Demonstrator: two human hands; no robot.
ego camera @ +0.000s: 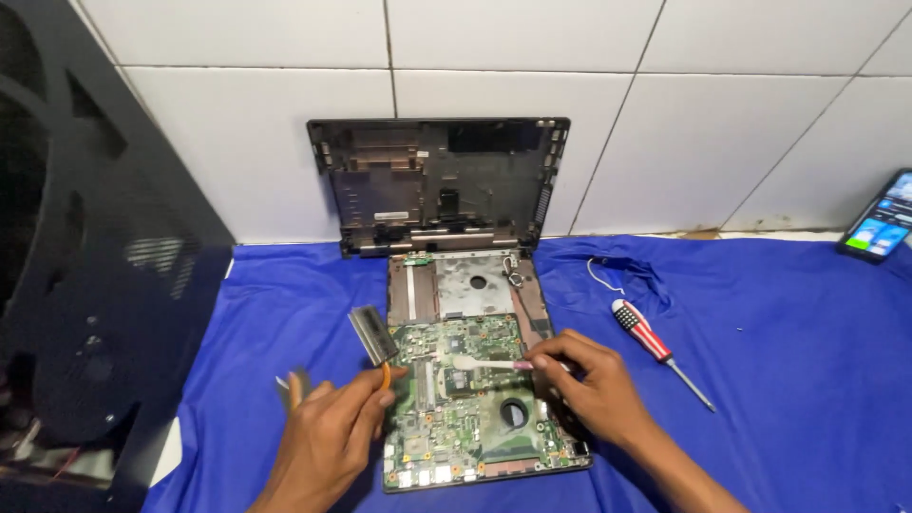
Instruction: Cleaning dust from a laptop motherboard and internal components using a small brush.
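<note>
The right hand [594,389] pinches a toothbrush [484,363] flat against the green motherboard [465,408], while the left hand [332,427] grips a copper-piped heatsink [373,334], lifted clear to expose the chips.

1. both forearms enter from the bottom edge of the view and angle inward toward each other.
2. the left hand [328,432] is seen from the back, knuckles up, wrist roughly straight with the forearm.
3. its fingers curl toward the thumb in a closed pinching grip, thumb tip pointing up and to the right.
4. the right hand [584,385] lies further forward, its forearm running down to the lower right corner.
5. its back faces up, wrist slightly bent, fingers folded together in a tight pen-like grip.
6. the right fingertips [540,361] point left, toward the left hand.
7. the two hands are near each other but apart.
</note>
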